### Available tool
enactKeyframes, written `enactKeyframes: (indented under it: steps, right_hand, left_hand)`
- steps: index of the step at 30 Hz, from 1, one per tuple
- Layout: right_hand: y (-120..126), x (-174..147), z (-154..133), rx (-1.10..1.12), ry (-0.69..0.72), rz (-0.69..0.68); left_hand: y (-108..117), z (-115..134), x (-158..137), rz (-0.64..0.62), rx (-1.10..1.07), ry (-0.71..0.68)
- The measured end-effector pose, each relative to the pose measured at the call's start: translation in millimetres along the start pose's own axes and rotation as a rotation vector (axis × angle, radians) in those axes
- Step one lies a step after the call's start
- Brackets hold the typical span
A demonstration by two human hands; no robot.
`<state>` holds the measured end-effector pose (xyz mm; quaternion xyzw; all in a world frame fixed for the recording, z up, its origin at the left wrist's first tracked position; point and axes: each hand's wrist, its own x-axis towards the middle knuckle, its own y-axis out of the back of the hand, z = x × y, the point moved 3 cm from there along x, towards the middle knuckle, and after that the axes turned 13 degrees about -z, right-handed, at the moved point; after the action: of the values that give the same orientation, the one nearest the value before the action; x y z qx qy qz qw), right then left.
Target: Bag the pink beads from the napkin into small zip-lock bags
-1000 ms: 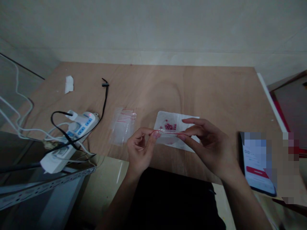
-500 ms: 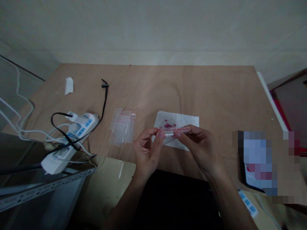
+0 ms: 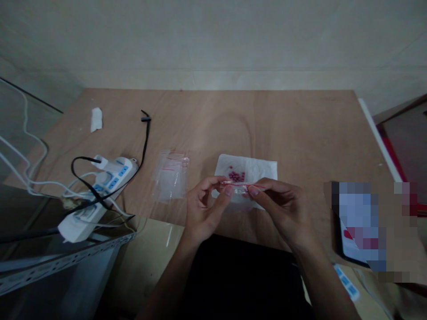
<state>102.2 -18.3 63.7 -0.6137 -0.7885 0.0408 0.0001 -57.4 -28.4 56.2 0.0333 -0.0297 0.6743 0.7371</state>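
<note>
Between my two hands is a clear zip-lock bag (image 3: 239,189) with a red line along its top edge. My left hand (image 3: 207,202) pinches the bag's left end between thumb and fingers. The right end is pinched the same way by my right hand (image 3: 278,204). Just beyond the bag, several small dark-red beads (image 3: 236,176) lie in a cluster on a white paper sheet (image 3: 262,169). The bag and my fingers cover the near part of that sheet. Left of my hands lie several more clear zip-lock bags (image 3: 171,180), overlapping, with red lines.
A white power strip (image 3: 111,178) with plugs and tangled cables sits at the table's left edge. A black cable (image 3: 147,138) runs past it. A paper scrap (image 3: 96,120) lies farther back. At right is a device with a partly blurred screen (image 3: 353,249).
My right hand has shifted slightly right, and the thumbs are farther apart along the bag's top. The bag sits a little lower, and more of the red beads show beyond it.
</note>
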Motion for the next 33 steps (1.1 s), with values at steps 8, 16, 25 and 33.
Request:
enactKeyframes:
  steps: [8, 16, 25, 33]
  right_hand:
    - [-4.0, 5.2, 0.9, 0.002, -0.016, -0.065]
    - [-3.3, -0.8, -1.3, -0.207, 0.088, -0.025]
    - [3.9, -12.9, -7.0, -0.339, 0.081, -0.146]
    - [15.9, -17.9, -8.6, -0.308, 0.014, -0.023]
  left_hand:
    - [-4.4, -3.1, 4.5, -0.046, 0.036, 0.027]
    - [-11.5, -4.4, 2.4, -0.143, 0.075, 0.041]
    - [-5.2, -4.4, -5.5, -0.169, 0.160, 0.025]
    - [-9.7, 2.9, -2.5, -0.220, 0.148, 0.036]
